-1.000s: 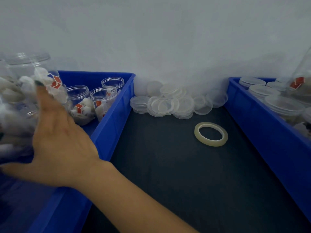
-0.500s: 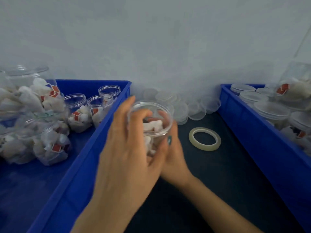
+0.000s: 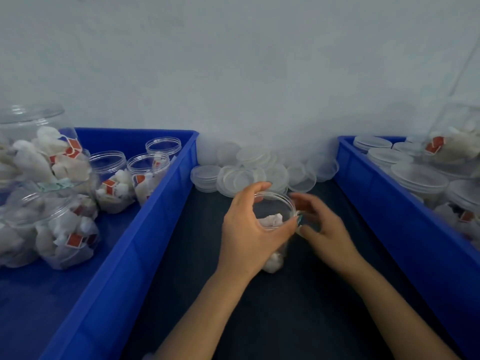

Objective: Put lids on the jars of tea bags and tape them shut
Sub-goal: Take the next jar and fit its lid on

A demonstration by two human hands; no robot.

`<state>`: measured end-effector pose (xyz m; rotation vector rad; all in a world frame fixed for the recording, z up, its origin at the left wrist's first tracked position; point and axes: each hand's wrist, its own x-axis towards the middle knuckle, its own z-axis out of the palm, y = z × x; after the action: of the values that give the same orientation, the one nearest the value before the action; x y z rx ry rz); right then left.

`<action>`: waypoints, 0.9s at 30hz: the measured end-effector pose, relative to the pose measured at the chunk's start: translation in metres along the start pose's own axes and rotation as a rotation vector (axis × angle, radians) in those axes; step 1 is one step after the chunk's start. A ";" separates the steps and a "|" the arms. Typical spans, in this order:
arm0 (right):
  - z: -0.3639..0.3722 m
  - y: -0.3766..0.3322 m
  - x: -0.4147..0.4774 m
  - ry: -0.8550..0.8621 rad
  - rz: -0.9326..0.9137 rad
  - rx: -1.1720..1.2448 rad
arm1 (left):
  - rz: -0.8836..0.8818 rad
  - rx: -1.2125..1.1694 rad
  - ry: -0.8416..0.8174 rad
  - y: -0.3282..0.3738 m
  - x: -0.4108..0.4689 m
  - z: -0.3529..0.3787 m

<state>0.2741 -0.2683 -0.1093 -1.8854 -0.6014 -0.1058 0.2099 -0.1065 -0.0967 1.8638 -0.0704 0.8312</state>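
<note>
A clear open-topped jar (image 3: 273, 207) with white tea bags inside stands on the dark mat (image 3: 298, 307) between two blue bins. My left hand (image 3: 246, 235) grips it from the left, fingers over the far rim and thumb round the near side. Just right of the jar lies my right hand (image 3: 324, 227), its fingers loosely spread and nothing visibly held. A heap of clear lids (image 3: 249, 172) lies against the wall behind the jar. No tape roll shows; my right hand covers the spot where it lay.
The left blue bin (image 3: 166, 203) holds several unlidded jars of tea bags (image 3: 114, 183), some lying on their sides. Several lidded jars (image 3: 418, 178) sit in the right blue bin (image 3: 376, 193). A pale wall closes off the back.
My left hand took a jar from the left bin and set it down on the mat. My right hand joined it, then shifted to the jar's right side, over the tape roll.
</note>
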 end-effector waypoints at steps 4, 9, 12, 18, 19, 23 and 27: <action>-0.015 0.024 0.038 0.242 0.045 -0.402 | 0.000 -0.073 0.021 -0.009 -0.005 0.009; -0.005 0.039 0.085 -0.013 0.027 -0.708 | 0.013 -0.107 0.040 -0.007 -0.007 0.011; 0.004 0.042 0.103 -0.192 0.019 -0.883 | 0.008 -0.109 0.043 -0.006 -0.006 0.011; 0.010 0.040 0.113 -0.093 -0.061 -1.115 | 0.003 -0.112 0.029 -0.008 -0.006 0.011; 0.011 0.038 0.113 -0.092 -0.093 -1.124 | 0.004 -0.111 0.028 -0.008 -0.006 0.011; 0.015 0.031 0.112 -0.028 -0.172 -1.159 | -0.001 -0.115 0.023 -0.006 -0.006 0.010; 0.014 0.027 0.112 0.094 -0.200 -1.081 | -0.004 -0.120 0.020 -0.007 -0.005 0.011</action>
<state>0.3800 -0.2231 -0.0988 -2.8157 -0.7377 -0.7733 0.2142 -0.1139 -0.1073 1.7420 -0.1023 0.8253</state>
